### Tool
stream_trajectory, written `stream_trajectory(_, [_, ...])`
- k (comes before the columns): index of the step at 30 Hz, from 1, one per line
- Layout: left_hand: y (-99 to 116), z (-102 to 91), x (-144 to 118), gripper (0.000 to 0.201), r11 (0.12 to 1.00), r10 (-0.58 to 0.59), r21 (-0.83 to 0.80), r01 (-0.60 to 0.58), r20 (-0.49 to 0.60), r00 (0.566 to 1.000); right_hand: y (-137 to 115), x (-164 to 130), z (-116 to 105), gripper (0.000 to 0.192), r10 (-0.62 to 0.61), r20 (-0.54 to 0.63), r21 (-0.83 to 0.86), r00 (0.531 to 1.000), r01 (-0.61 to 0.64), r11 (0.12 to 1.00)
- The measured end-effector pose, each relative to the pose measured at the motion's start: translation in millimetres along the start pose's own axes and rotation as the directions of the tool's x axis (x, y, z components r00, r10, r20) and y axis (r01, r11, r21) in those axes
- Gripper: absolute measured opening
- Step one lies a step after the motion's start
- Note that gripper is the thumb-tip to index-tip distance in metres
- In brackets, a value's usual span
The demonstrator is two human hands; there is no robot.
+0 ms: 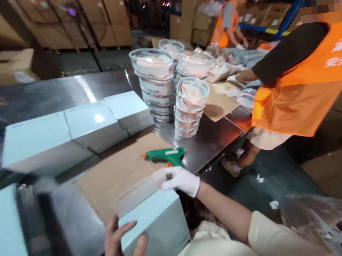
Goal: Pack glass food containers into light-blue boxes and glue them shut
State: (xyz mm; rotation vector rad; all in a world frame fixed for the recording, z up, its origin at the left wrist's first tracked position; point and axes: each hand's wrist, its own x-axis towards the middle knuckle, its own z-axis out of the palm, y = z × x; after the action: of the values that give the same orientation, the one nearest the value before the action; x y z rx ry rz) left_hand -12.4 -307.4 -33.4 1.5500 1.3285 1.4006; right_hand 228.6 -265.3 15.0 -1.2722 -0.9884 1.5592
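Note:
A pale blue box (154, 226) stands at the near edge of the metal table, its pale flap (141, 190) raised along the far side. My left hand (121, 252) is bare, with fingers and thumb spread at the box's left end. At the far right corner, my right hand (182, 181), in a white glove with bare fingertips, pinches the flap's end. Just beyond that hand lies a green glue gun (165, 155) with an orange tip, on a flat cardboard sheet (126, 167). What is inside the box cannot be seen.
Pale blue boxes (91, 121) stand in a row behind the cardboard, and another box (4, 246) is at left. Stacked clear tubs (157, 81) rise on the metal table (43, 92). Two people in orange vests (306, 80) work at right. Plastic wrap (330, 216) lies at lower right.

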Motion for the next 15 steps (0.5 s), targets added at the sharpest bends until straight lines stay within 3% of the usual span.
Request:
stream_trajectory(2, [3, 5.5, 5, 0.042, 0.994, -0.018, -0.105, 0.006, -0.110, 0.994, -4, -4, -10, 0.074, -0.079, 0.052, -0.079, 0.996, 0.083, 0.993])
stream_trajectory(3, [4, 7.9, 8, 0.051, 0.984, -0.037, -0.180, 0.015, -0.120, 0.992, -7, -5, -15, 0.076, -0.138, 0.165, -0.130, 0.977, 0.161, 0.978])
stream_trajectory(6, [0, 9.3, 21, 0.064, 0.951, -0.005, -0.310, -0.016, -0.067, 0.998, -18, -1, -25, 0.079, -0.288, 0.451, -0.250, 0.845, 0.430, 0.868])
stream_trajectory(9, [2, 4.5, 25, 0.041, 0.965, 0.081, -0.252, -0.078, 0.001, 0.997, -27, 3, -18, 0.053, -0.360, 0.574, -0.366, 0.735, 0.624, 0.690])
stream_trajectory(11, [8, 1.8, 23, 0.028, 0.974, 0.110, -0.205, -0.100, 0.037, 0.993, -30, 4, -10, 0.036, -0.373, 0.633, -0.376, 0.678, 0.691, 0.618])
stream_trajectory(13, [13, -0.9, 21, 0.029, 0.977, 0.107, -0.191, -0.097, 0.045, 0.993, -30, 3, -6, 0.030, -0.361, 0.660, -0.370, 0.658, 0.704, 0.606])
stream_trajectory(15, [17, -6.3, 20, 0.032, 0.979, 0.092, -0.187, -0.085, 0.029, 0.995, -26, -1, -9, 0.037, -0.370, 0.593, -0.401, 0.715, 0.661, 0.635])
